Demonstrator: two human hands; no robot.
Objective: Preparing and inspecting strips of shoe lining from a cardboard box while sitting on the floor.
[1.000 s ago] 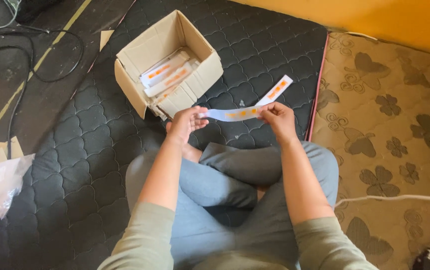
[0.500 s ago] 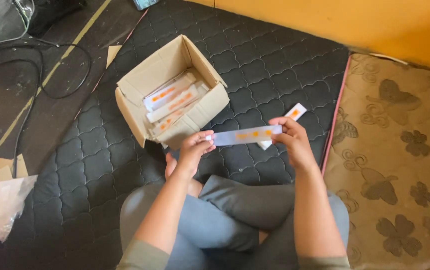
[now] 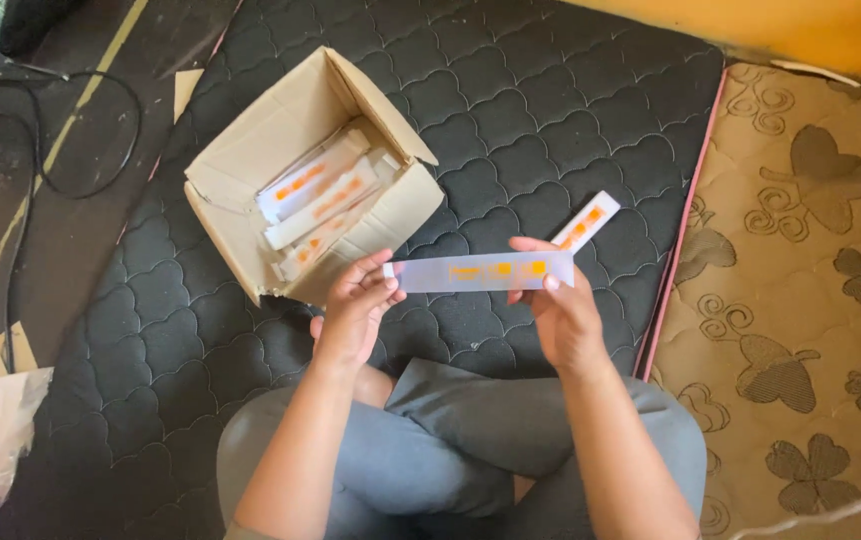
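- A black quilted mattress [image 3: 510, 120] is spread across the centre of the frame.
- An open cardboard box [image 3: 250, 170], upper left of centre, is filled with long white packets [image 3: 315, 195].
- A long pale packet [image 3: 480, 271] is held level at centre, pinched by the left hand [image 3: 355, 315] and gripped by the right hand [image 3: 560, 310].
- A second packet [image 3: 583, 222] is seen just behind it; whether it is held cannot be told.

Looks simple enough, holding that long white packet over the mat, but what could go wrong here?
The packet is pinched only at its ends, by the left hand and the right hand, so it might bend in the middle or slip free. A second packet lies loose on the mat just behind the right hand; a careless move could knock or crush it. The box stands close by with flaps open and could be nudged.
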